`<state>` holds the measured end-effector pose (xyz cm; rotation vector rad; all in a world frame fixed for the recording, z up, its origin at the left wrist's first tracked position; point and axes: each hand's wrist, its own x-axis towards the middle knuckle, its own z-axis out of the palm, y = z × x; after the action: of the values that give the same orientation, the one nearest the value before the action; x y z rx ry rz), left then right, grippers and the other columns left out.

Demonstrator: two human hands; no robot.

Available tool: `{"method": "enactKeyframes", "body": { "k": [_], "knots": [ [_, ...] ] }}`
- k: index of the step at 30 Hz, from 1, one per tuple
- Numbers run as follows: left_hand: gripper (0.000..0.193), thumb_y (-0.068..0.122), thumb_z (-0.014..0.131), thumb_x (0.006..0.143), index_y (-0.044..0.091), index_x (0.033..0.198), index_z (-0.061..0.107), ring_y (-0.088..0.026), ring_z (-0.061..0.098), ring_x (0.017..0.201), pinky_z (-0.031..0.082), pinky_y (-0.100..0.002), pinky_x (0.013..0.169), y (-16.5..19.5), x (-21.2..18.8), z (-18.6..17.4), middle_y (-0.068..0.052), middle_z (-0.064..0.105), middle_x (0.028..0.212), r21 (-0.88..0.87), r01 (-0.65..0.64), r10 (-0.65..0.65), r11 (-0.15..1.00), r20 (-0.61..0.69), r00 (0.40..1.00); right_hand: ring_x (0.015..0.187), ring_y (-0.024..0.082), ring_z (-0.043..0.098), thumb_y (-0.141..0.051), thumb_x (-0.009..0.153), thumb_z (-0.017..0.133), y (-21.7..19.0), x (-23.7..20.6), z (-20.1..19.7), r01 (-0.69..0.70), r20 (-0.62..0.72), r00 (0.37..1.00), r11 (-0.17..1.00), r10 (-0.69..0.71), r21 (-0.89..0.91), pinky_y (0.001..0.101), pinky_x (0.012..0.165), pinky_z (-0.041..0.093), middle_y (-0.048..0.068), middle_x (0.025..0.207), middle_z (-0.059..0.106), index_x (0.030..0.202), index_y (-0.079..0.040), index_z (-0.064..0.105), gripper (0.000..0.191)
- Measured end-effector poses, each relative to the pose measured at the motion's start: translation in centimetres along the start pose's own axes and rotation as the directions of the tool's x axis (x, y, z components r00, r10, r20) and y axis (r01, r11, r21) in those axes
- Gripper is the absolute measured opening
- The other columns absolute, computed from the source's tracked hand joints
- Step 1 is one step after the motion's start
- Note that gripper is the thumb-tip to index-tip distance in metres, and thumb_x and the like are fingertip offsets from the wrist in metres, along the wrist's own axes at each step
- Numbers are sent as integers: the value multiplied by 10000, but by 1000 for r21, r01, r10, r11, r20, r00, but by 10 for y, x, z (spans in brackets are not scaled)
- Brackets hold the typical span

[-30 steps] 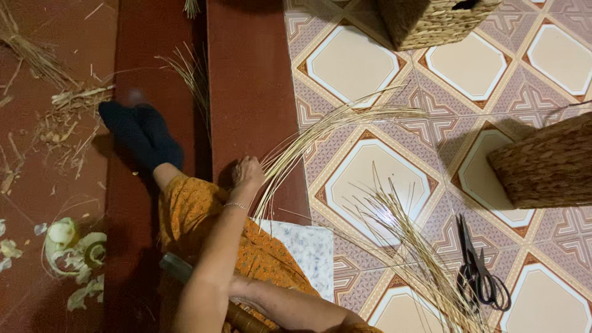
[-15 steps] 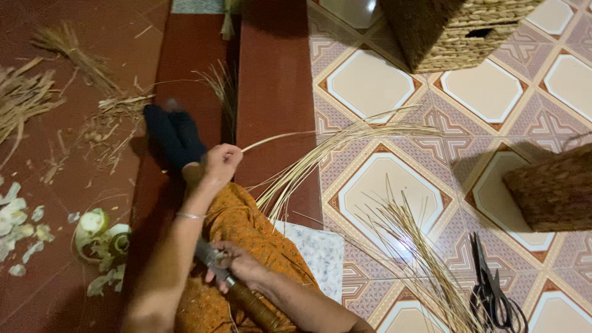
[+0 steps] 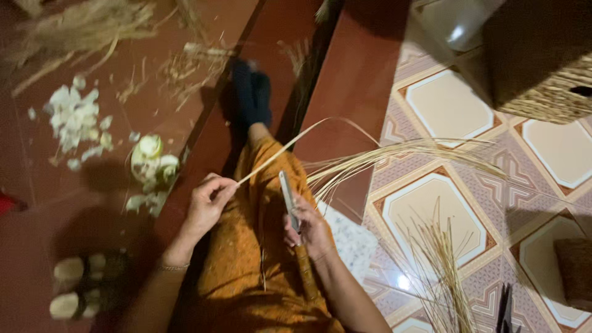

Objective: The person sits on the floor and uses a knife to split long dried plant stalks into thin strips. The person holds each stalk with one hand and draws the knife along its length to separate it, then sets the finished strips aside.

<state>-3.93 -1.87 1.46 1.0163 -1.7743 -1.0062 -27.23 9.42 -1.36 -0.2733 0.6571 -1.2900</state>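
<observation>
Straw strands (image 3: 394, 157), pale and long, lie as a loose bundle fanning from above the person's lap out across the patterned tile floor (image 3: 450, 111) to the right; one single strand (image 3: 277, 154) arcs away from the bundle and runs down-left into the left hand. Woven basket (image 3: 542, 68), the biggest object in view, sits at upper right on the tiles, dark on top, weave lit on its lower edge. Red floor (image 3: 80, 203) fills the left half; a raised red step (image 3: 357, 80) divides it from the tiles. Orange garment (image 3: 259, 246) covers the outstretched leg, which ends in a dark sock (image 3: 250, 98) near top centre. Second sheaf of straw (image 3: 438, 271) lies on the tiles at lower right, ends splayed. Straw debris (image 3: 80, 28) is scattered at upper left on the red floor; white shavings (image 3: 77, 117) and a pale green cut piece (image 3: 151, 160) lie below it. Pair of sandals (image 3: 80, 287) rests at lower left. Left hand (image 3: 206, 206): thumb and fingers pinched together on the end of the single strand, held just above the lap. Right hand (image 3: 311, 228): closed around the wooden handle of a knife (image 3: 295, 228), blade pointing up and away, close beside the strand but contact cannot be determined. Scissors (image 3: 504, 308) are partly visible at the bottom edge, right.
</observation>
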Motion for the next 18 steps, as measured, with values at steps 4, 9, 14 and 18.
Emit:
{"method": "enactKeyframes", "body": {
  "k": [4,9,14,18],
  "knots": [
    [78,29,714,926,21,1002,731,-122,542,737,429,-267,638,-10,-56,-12,-22,595,831,-17,60,-60,998,30,998,452,167,558,-100,912,541,11,0,27,-79,85,992,976,98,-201,301,409,473,132,730,655,1546,-50,357,662],
    [81,24,712,913,30,994,721,-131,577,749,454,-272,650,-20,-95,-21,-28,626,854,5,60,-60,998,4,998,462,192,591,-68,941,566,43,5,49,-119,57,986,895,158,-431,291,427,468,178,759,684,1363,35,458,448],
    [64,27,704,925,26,988,714,-136,583,745,459,-282,645,-31,-115,-35,-42,629,844,-29,134,-133,991,36,991,465,185,595,-46,975,544,57,9,56,-135,112,971,869,212,-477,283,420,465,175,760,690,1244,-9,453,287],
    [64,48,709,923,19,980,718,-131,596,747,474,-278,657,-40,-130,-53,-48,639,844,9,129,-129,992,47,990,451,197,599,-17,956,550,53,13,56,-115,75,981,842,181,-527,308,402,482,192,739,697,1206,-11,459,266]
  ]
}}
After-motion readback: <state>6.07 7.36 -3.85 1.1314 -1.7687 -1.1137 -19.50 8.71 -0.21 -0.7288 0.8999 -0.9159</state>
